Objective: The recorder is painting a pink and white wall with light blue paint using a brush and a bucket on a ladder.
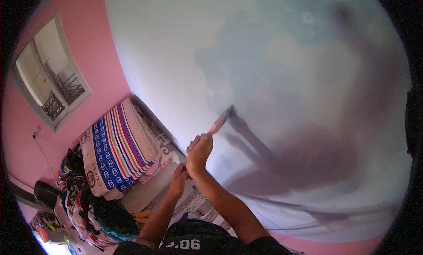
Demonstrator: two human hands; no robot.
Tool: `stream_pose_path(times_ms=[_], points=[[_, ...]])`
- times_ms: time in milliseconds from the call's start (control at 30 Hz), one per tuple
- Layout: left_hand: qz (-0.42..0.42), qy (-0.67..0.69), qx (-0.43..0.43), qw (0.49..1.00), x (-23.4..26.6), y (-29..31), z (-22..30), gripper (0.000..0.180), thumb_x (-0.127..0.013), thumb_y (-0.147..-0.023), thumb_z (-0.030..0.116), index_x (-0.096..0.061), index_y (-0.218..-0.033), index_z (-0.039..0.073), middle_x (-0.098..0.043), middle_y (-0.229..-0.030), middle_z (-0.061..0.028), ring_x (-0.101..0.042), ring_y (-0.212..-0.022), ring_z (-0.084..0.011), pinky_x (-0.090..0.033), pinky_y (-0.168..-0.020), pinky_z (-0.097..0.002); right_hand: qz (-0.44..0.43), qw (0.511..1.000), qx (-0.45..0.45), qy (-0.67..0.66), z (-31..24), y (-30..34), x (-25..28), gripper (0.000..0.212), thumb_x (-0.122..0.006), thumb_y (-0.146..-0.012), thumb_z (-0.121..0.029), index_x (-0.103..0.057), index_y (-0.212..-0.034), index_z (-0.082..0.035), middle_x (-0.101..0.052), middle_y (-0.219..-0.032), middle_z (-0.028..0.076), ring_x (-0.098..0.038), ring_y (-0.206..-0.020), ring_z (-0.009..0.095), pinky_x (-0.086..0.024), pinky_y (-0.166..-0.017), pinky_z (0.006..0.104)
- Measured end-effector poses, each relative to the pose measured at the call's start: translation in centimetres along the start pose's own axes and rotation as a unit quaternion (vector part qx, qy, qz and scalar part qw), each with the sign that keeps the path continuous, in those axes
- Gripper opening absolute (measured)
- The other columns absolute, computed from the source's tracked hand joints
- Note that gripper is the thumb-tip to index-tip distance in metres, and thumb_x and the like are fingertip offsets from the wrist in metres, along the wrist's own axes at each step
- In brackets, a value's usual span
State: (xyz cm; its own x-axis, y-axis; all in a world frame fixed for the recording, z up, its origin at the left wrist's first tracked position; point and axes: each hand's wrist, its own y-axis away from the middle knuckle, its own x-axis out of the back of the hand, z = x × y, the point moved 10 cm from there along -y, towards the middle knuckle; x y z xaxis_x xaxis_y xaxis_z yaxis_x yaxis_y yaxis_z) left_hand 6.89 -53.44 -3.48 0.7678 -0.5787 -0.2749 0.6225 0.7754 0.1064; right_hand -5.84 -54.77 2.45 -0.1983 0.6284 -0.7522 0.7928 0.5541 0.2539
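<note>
While the right hand [199, 153] holds a brush [221, 120] against the pale wall [163, 57], the surface shows 2 kinds of areas. There are uneven, blue-grey patches [246, 57] in the middle and upper part, and there are whiter parts between the patches and the pink wall [88, 30] on the left. I judge that the coating is only partly done: the grey-blue areas look covered, and the whiter strip on the left looks uncovered. However, a big shadow lies on the lower right, so I cannot tell there what is done and what is left.

The brush is near the lower edge of the middle patch. Its dark tip meets its own shadow, so it seems to touch the wall, or to be very close to it.

The right forearm comes from the lower edge and slopes up to the left; the wrist is bent, so the brush points up and to the right. The right fingers are closed firmly around the handle. The left hand [178, 181] is raised just beside the right wrist, with its forearm rising more steeply, and maybe it touches this wrist. Whether the left fingers hold something, I cannot tell. Behind both hands, on the left side, lie the folded striped blankets [118, 145], well apart from the brush.
</note>
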Motion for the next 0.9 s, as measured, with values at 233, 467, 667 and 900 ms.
stream_pose_path(times_ms=[233,467,667,900], points=[[0.008,-0.033,0.063,0.997,1.7,-2.1,-3.5,0.018,-0.047,-0.087,0.015,-0.055,-0.1,0.006,-0.057,-0.087,-0.0039,-0.055,-0.075,-0.0139,-0.043,-0.072,-0.0279,-0.061,0.983,-0.092,0.148,-0.8,-4.0,-1.8,0.033,-0.037,-0.098,-0.037,-0.043,-0.074,-0.014,-0.037,-0.052,-0.002,-0.038,-0.04,0.011,-0.03,-0.035,0.0256],[0.021,-0.011,0.062,0.998,0.7,-2.7,-1.9,0.022,-0.048,-0.086,0.02,-0.055,-0.1,0.005,-0.057,-0.087,-0.0043,-0.055,-0.075,-0.0144,-0.043,-0.073,-0.0299,0.008,0.997,-0.072,0.007,-2.4,1.3,-1.7,0.028,-0.044,-0.094,-0.034,-0.036,-0.072,-0.019,-0.03,-0.051,-0.005,-0.031,-0.039,0.009,-0.022,-0.036,0.026],[0.012,-0.044,0.068,0.997,2.4,-3.2,-4.2,0.023,-0.049,-0.086,0.022,-0.055,-0.101,0.005,-0.057,-0.086,-0.0045,-0.056,-0.075,-0.0149,-0.043,-0.073,-0.0296,-0.166,0.973,-0.109,0.119,-1.4,-3.5,-4.9,0.032,-0.045,-0.095,-0.038,-0.042,-0.074,-0.014,-0.039,-0.054,-0.003,-0.037,-0.04,0.009,-0.028,-0.035,0.0264],[0.035,-0.04,0.065,0.996,3.2,-3.5,-2.8,0.022,-0.049,-0.085,0.019,-0.057,-0.1,0.006,-0.058,-0.083,-0.0035,-0.056,-0.075,-0.0139,-0.042,-0.072,-0.0281,-0.034,0.998,-0.047,-0.004,-2.8,0.3,-1.4,0.037,-0.048,-0.093,-0.048,-0.043,-0.077,-0.015,-0.041,-0.056,-0.004,-0.035,-0.039,0.009,-0.028,-0.034,0.0225]])
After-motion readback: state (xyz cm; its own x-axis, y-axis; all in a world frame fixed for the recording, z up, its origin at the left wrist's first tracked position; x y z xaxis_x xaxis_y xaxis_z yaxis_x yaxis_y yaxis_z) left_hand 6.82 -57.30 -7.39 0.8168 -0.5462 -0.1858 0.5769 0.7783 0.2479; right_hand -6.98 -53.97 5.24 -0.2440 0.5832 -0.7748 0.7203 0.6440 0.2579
